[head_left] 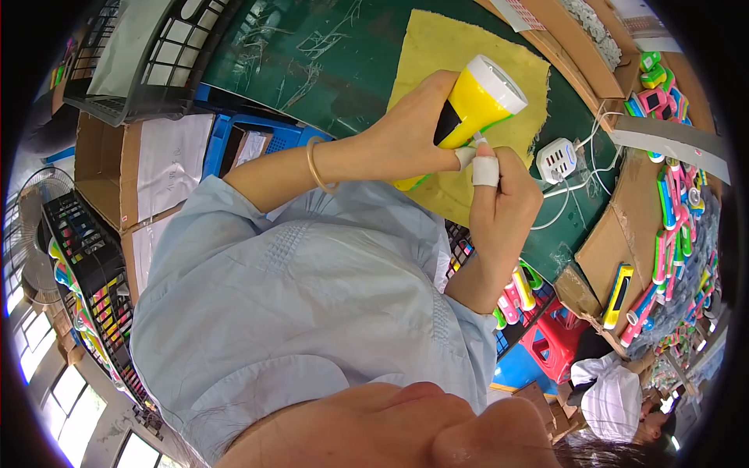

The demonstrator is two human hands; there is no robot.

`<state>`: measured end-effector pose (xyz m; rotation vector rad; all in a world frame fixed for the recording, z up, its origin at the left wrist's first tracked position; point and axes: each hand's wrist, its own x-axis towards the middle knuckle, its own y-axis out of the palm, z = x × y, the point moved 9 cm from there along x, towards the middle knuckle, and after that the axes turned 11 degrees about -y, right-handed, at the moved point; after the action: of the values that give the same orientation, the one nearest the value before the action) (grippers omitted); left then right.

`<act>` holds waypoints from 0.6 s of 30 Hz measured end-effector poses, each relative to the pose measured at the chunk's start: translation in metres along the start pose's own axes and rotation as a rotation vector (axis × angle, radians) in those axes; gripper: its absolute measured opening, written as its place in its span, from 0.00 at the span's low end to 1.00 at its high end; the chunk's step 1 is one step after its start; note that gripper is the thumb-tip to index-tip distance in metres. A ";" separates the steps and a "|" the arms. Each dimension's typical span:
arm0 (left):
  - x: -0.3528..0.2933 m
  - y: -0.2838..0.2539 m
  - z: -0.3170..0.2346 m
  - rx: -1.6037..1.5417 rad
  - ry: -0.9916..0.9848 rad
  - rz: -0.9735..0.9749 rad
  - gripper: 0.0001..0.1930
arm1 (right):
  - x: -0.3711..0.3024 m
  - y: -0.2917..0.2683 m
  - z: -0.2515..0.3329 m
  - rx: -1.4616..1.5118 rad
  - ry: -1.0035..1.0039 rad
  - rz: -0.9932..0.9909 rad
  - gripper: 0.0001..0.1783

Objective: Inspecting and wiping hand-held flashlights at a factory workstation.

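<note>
My left hand (413, 125), with a bangle on its wrist, is closed round a yellow flashlight (476, 97) with a white-rimmed head and a black panel. The flashlight is tilted, its head up and to the right; part of its body is hidden behind my hand. My right hand (505, 191) is at the flashlight's side, thumb and fingers pressed together close to my left thumb. White tape wraps a digit on it. A small pale tip shows at its fingertips, too small to name. Beneath both hands lies a yellow cloth (437, 47) on the green table (343, 62).
A white multi-port charger (556, 161) with white cables sits right of my hands. Cardboard (620, 226) and many colourful flashlights (671, 226) lie farther right. Black crates (148, 62) and a blue basket (222, 140) stand left. Another person (612, 394) is at lower right.
</note>
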<state>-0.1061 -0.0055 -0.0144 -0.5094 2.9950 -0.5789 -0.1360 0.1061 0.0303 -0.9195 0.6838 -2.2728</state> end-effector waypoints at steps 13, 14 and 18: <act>0.026 -0.027 0.029 -0.200 -0.127 -0.131 0.29 | -0.027 -0.024 0.008 -0.091 0.005 -0.335 0.13; 0.028 -0.025 0.039 -0.406 -0.219 -0.046 0.21 | -0.033 -0.040 0.009 -0.071 0.079 -0.474 0.18; 0.024 -0.009 0.019 -0.992 -0.110 0.116 0.24 | -0.026 0.021 -0.037 0.696 0.328 -0.235 0.19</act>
<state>-0.1237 -0.0284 -0.0286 -0.3501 2.9615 0.9602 -0.1414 0.1182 -0.0183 -0.3040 -0.1241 -2.6186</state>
